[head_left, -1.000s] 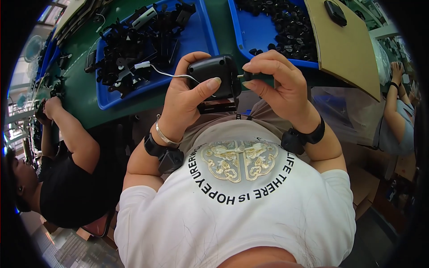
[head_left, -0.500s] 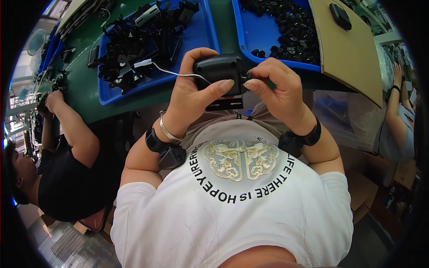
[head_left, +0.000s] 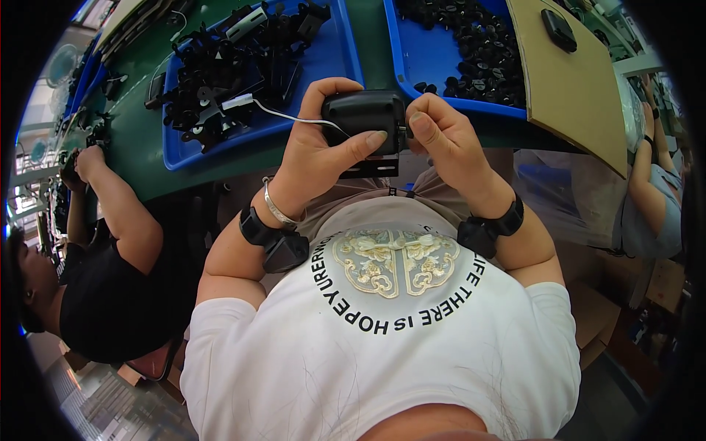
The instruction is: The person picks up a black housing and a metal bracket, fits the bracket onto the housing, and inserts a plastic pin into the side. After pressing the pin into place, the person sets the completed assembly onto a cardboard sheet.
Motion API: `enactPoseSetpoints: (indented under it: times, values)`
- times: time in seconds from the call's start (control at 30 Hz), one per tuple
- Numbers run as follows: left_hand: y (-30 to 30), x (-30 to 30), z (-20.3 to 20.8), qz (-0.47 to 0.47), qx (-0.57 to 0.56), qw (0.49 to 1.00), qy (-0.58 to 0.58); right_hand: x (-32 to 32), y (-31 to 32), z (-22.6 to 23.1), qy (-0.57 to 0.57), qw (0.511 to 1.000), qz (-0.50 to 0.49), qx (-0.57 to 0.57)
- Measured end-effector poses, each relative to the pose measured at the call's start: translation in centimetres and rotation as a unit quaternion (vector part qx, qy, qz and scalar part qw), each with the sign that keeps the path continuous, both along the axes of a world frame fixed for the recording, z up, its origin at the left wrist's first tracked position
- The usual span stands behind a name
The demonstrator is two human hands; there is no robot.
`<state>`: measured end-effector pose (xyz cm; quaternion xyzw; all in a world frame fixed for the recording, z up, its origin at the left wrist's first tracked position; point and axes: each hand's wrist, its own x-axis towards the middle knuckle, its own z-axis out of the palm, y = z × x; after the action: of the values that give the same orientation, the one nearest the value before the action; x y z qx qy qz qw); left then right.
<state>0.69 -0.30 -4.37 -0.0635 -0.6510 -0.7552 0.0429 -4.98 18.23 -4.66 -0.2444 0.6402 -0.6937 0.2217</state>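
Observation:
My left hand [head_left: 312, 151] grips a rounded black plastic housing [head_left: 362, 112] above my lap, its thumb across the near face. From the housing a thin white cable [head_left: 290, 117] runs left to a white connector end over the tray. A slotted black bracket [head_left: 376, 170] shows below the housing. Pinched at the housing's right side, my right hand [head_left: 454, 147] is closed on a small black knob, now mostly behind the fingers. A bit of screw [head_left: 402, 132] shows between the fingertips and the housing.
A blue tray [head_left: 346, 44] of black brackets lies ahead left on the green table [head_left: 374, 37]. Another blue tray [head_left: 423, 55] holds many small black knobs. On a cardboard sheet [head_left: 566, 88] sits a black housing [head_left: 559, 31]. People work at left and far right.
My right fingers have shifted round the knob, the thumb rising and the knob going out of sight. My left hand keeps its hold on the housing, nearly in place.

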Motion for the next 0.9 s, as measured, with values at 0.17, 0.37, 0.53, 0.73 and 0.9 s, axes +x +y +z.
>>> enactPoseSetpoints:
  times: [0.17, 0.37, 0.53, 0.73, 0.9]
  values:
    - [0.09, -0.23, -0.4, -0.003, 0.021, 1.0, -0.009, 0.24, -0.01, 0.18, 0.058, 0.997, -0.05, -0.025]
    - [0.3, -0.19, -0.25, 0.01, 0.061, 0.998, -0.033, 0.6, 0.08, 0.64, 0.179, 0.981, -0.078, 0.018]
    - [0.22, -0.28, -0.26, 0.011, 0.054, 0.998, -0.021, 0.6, 0.55, 0.47, 0.29, 0.952, -0.088, 0.049]
    - [0.46, -0.23, -0.23, 0.001, 0.045, 0.999, -0.018, 0.3, 0.5, 0.49, 0.39, 0.909, -0.123, 0.08]
    - [0.53, -0.33, -0.22, -0.008, 0.009, 1.0, 0.025, 0.2, 0.78, 0.18, 0.273, 0.954, -0.085, 0.089]
